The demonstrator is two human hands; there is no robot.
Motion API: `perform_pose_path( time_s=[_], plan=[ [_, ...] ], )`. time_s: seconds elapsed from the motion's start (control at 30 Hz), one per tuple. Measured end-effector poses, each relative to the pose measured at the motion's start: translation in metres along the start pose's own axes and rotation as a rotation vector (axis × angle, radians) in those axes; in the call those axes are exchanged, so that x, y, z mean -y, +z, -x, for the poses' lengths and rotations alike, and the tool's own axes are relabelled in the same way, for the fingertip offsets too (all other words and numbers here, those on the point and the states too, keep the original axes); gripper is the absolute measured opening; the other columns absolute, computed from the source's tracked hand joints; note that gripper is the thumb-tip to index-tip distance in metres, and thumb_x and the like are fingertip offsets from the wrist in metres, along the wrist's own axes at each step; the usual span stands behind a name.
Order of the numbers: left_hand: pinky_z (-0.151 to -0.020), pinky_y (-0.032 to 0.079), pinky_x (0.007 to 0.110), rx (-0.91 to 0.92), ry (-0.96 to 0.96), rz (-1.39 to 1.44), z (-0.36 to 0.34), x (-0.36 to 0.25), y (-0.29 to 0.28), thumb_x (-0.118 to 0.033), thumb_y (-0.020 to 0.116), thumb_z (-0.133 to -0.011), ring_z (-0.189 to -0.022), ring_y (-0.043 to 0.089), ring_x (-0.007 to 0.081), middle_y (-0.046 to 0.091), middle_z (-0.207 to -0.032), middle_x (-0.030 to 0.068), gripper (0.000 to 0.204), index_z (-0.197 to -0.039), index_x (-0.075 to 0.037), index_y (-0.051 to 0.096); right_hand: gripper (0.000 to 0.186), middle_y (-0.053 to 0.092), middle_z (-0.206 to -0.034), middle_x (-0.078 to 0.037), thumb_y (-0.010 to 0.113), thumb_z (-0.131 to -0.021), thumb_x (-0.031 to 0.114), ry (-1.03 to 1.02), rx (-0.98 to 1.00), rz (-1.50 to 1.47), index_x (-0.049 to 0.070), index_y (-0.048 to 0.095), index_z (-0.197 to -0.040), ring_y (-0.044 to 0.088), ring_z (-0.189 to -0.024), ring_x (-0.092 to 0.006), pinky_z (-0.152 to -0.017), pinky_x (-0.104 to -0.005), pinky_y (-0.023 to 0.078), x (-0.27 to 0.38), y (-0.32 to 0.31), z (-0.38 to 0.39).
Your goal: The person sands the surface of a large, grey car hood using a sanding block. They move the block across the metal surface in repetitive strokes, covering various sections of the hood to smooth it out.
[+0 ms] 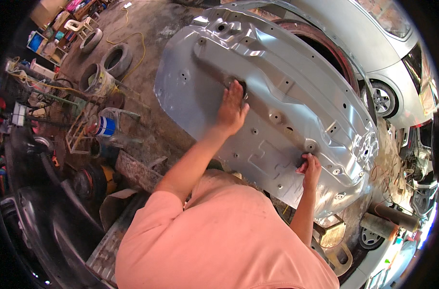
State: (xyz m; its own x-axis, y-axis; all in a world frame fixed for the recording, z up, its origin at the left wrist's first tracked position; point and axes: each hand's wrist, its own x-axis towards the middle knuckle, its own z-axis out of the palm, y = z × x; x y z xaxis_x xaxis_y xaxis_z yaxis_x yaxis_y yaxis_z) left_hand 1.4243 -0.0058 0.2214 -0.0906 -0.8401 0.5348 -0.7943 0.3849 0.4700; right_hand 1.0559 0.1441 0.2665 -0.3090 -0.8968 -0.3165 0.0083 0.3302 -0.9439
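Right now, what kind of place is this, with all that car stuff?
It looks like a car repair workshop, maybe for bodywork. There's a big silvery metal panel under the person's hands, a loose tyre on the dirty floor, and a silver car beyond.

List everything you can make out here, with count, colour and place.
Metal panel: one, silver, centre
Cars: at least two, silver upper right, pale lower right
Loose tyres: two, grey, upper left
Bucket: one, dirty white, beside the tyres
Can: one, mostly blue, left
Cable: one, yellow, upper left
Cylinders: two, brown, lower right
Clutter: uncountable, mixed colours, along the left
Shirt: one, pink, bottom centre
Left hand: one, bare, on the panel
Right hand: one, bare, over the panel
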Motion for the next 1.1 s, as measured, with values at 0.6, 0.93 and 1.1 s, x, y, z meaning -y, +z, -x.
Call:
perform_pose_path(
  time_s=[0.6,0.93,1.1],
  plan=[
    [-0.131,0.010,0.051,-0.273,-0.719,0.145,-0.105,0.050,-0.003,-0.041,0.033,-0.112,-0.161,0.011,0.0435,0.011,-0.171,0.0344,0.077,-0.161,0.015,0.015,0.039,0.052,-0.057,-0.002,0.060,-0.106,0.034,0.031,-0.023,0.001,-0.004,0.070,-0.104,0.054,-0.047,-0.0122,-0.047,-0.0312,0.055,-0.004,0.000,-0.002],
    [-0.131,0.009,0.055,-0.248,-0.697,0.297,-0.098,0.080,-0.026,-0.044,0.033,-0.112,-0.162,0.013,0.0399,0.017,-0.171,0.0321,0.076,-0.160,0.014,0.023,0.039,0.054,-0.058,-0.003,0.060,-0.106,0.036,0.009,0.021,0.021,-0.002,0.070,-0.101,0.054,-0.046,-0.0116,-0.045,-0.0298,0.054,-0.001,0.000,-0.005],
    [-0.131,0.006,0.055,-0.202,-0.653,0.326,-0.066,0.035,-0.012,-0.043,0.034,-0.112,-0.162,0.011,0.0387,0.015,-0.172,0.0306,0.076,-0.161,0.013,0.021,0.038,0.053,-0.056,-0.002,0.061,-0.106,0.036,0.025,-0.041,-0.023,0.000,0.071,-0.100,0.054,-0.045,-0.0111,-0.044,-0.0286,0.054,-0.004,0.002,-0.003]
  ],
)
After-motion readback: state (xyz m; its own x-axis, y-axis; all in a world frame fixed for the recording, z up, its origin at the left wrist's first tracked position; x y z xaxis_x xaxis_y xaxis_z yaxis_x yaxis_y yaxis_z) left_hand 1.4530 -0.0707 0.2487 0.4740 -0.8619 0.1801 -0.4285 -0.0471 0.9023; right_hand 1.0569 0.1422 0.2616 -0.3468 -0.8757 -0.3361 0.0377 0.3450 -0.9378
